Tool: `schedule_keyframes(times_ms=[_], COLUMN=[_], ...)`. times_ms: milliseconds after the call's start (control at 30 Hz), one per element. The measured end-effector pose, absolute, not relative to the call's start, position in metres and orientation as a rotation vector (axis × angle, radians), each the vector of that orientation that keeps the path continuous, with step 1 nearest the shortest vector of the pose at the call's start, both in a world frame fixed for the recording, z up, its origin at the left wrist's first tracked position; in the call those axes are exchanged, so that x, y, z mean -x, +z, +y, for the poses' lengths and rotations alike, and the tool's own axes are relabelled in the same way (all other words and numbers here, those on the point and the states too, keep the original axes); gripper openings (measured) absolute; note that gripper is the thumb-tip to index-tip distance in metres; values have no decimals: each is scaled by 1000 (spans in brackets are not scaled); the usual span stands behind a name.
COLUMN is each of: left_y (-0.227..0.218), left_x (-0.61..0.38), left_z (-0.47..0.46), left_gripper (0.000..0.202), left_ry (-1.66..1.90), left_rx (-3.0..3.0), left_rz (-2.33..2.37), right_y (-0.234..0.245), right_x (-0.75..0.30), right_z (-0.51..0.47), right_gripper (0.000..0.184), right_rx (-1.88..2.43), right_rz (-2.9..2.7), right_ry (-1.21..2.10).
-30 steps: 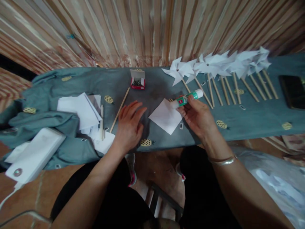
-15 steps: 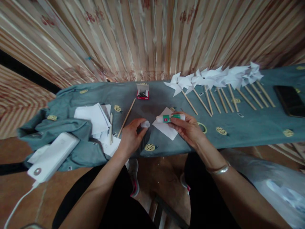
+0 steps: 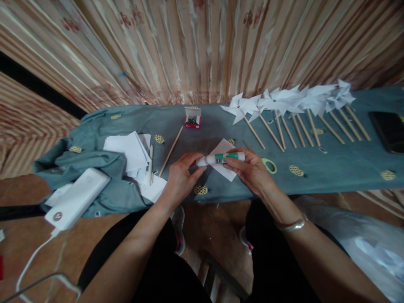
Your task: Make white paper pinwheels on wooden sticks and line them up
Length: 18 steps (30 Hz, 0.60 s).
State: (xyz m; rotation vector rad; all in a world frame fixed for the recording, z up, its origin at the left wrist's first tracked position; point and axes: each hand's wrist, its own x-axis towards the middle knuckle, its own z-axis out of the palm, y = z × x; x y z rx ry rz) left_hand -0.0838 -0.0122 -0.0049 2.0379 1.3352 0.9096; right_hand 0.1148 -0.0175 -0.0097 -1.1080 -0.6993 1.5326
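My right hand point(image 3: 251, 168) is closed around a white and green glue stick point(image 3: 220, 158), held level above the table. Between the thumb and fingers of my left hand point(image 3: 181, 174) is the glue stick's white cap point(image 3: 201, 161), its mouth meeting the stick's left end. Whether the cap is pushed on at all, I cannot tell. Beneath the stick lies a square of white paper point(image 3: 229, 172), partly covered by the glue stick and my right fingers. Just right of that hand, the pale green handle of scissors point(image 3: 269, 166) shows.
Several white paper pinwheels point(image 3: 239, 108) on wooden sticks line the back right, with a dark phone point(image 3: 386, 132) beyond. A red box of small dark pieces point(image 3: 192, 121) stands behind a loose stick point(image 3: 171, 150). Paper sheets point(image 3: 124, 149) and a white power bank point(image 3: 78, 198) lie left.
My left hand has moved right with the cap, from apart to meeting the glue stick's end. My right hand still holds the stick. The whole view has shifted slightly.
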Motion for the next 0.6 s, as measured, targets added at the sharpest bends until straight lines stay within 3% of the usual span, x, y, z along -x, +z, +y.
schedule_keyframes(times_ms=[600], left_y=[-5], left_x=[80], left_z=[-16], left_gripper=[22], left_ry=[1053], left_rx=[-2241], left_rz=[1227], right_y=[-7], right_x=[-114], right_z=[-18], right_gripper=[35], right_rx=[1122], right_rz=[-717], right_ry=[1589])
